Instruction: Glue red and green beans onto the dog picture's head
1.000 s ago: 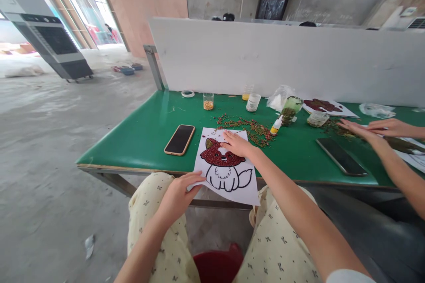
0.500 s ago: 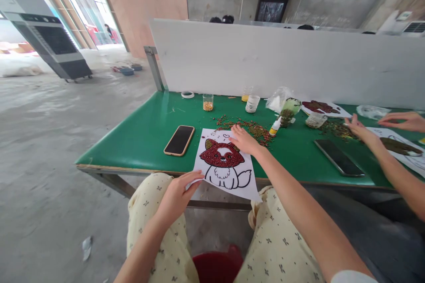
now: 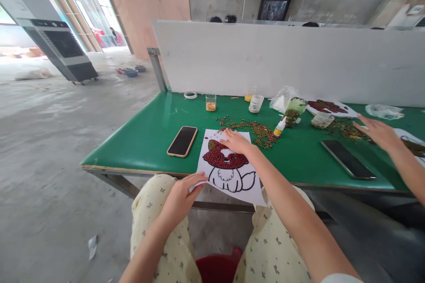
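A sheet of white paper (image 3: 247,188) with a fox drawing lies partly on the green table, its near edge sticking out past the table edge. Red beans cover the fox's head (image 3: 219,157), and green ones fill an ear; the body is bare outline. With fingers and thumb, my left hand (image 3: 182,192) pinches the paper's near left corner. My right hand (image 3: 236,141) rests over the upper part of the sheet, fingers stretched out, covering the other ear. Loose beans (image 3: 260,132) lie scattered just beyond the paper.
A phone (image 3: 182,141) lies left of the paper, a dark phone (image 3: 347,159) to the right. Behind stand a cup of kernels (image 3: 210,104), a white cup (image 3: 255,104), a glue bottle (image 3: 280,127) and a green-tinted jar (image 3: 294,112). A co-worker's hand (image 3: 380,132) reaches in at right.
My right hand has slid left across the top of the paper, now over the heart and right ear. My left hand keeps its pinch. The co-worker's hands have shifted; the view has turned slightly.
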{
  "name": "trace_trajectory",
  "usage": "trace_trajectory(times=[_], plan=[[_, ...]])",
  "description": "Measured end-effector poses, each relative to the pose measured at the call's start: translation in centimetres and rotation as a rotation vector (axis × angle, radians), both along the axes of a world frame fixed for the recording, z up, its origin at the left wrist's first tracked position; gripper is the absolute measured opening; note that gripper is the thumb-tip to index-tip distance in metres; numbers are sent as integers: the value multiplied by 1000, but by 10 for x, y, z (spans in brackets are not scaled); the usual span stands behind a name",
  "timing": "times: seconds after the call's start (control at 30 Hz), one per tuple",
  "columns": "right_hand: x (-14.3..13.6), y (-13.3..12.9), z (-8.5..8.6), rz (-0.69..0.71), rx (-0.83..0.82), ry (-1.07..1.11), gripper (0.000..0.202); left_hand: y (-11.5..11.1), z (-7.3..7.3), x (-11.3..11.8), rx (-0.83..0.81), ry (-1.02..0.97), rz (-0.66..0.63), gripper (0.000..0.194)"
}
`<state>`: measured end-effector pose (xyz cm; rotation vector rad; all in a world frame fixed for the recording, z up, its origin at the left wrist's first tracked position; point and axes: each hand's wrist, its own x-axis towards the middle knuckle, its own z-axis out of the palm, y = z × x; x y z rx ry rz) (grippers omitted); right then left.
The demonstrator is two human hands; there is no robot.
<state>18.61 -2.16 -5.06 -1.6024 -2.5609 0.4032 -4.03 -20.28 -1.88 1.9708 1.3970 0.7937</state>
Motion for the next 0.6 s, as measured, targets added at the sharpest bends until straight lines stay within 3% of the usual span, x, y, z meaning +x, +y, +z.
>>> trace_trajectory(times=[0.17, 0.27, 0.43, 0.6], plan=[[44, 10, 2, -212, -71, -74, 81, 1, -2, -1, 8, 12, -9, 27], [50, 8, 6, -227, 6, -80, 77, 1, -2, -1, 9, 17, -4, 28], [6, -2, 10, 4, 157, -21, 76, 1, -2, -1, 10, 20, -9, 27], [-46, -4, 3, 175, 140, 20, 81, 2, -5, -1, 20, 34, -4, 28]])
